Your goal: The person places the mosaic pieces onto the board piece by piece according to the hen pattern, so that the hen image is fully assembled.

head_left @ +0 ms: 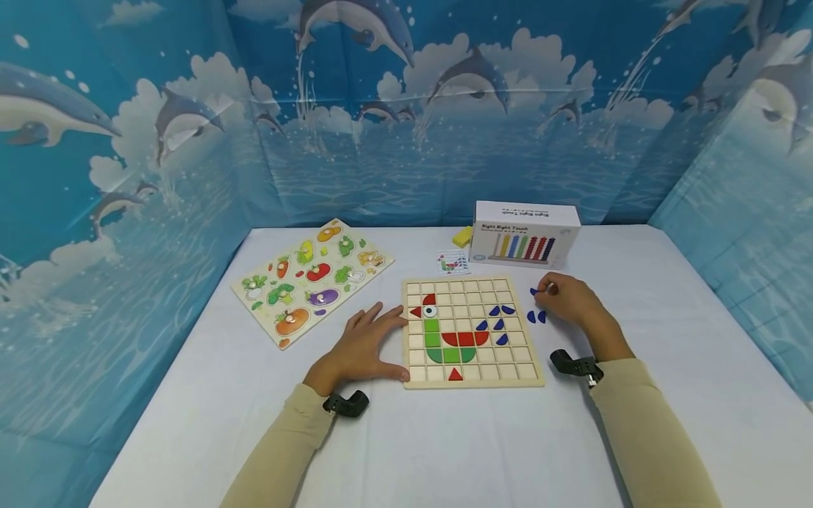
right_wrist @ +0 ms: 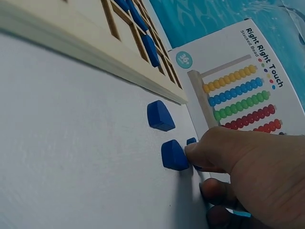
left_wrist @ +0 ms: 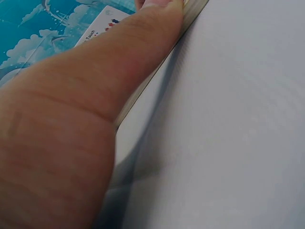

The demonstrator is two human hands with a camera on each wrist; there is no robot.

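A wooden grid board [head_left: 470, 384] lies on the table, with red, green and blue pieces set in it as a bird with a round eye piece [head_left: 430, 311]. Along the board's left side, my left hand [head_left: 356, 353] is spread, its thumb and fingertips touching the edge. Right of the board, my right hand [head_left: 571, 300] pinches a blue curved-sided piece [head_left: 533, 291], partly hidden behind the thumb in the right wrist view. Two more blue pieces [right_wrist: 160, 116] lie on the table close to that hand.
A vegetable puzzle board [head_left: 330, 296] lies at the back left. Behind the grid board are a small pattern card [head_left: 452, 262], a yellow block [head_left: 463, 237] and a white bead-toy box [head_left: 524, 236]. A dolphin-print curtain [head_left: 381, 162] surrounds the white table.
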